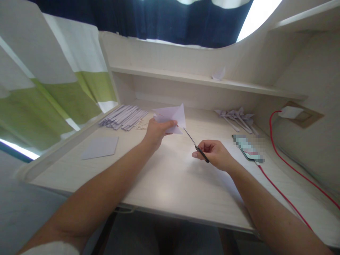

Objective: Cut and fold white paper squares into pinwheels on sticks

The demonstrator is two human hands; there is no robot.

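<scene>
My left hand (157,131) pinches a white sheet of paper (174,115) above the middle of the desk, with my thumb on its face. The sheet has creases and its right side is split into pointed flaps. In my right hand (214,154) is a pair of scissors (197,147) with dark handles. My fingers are closed round the handles. The blades point up and left, and their tips lie at the paper's lower right edge. Whether the blades are apart, I cannot make out.
Left on the desk (159,184) lie a stack of white paper (101,147) and a pile of paper strips (123,117). At the right are several paper pinwheels (236,115) on sticks and a phone (248,148) with a red cable (284,196). A shelf (186,78) runs behind.
</scene>
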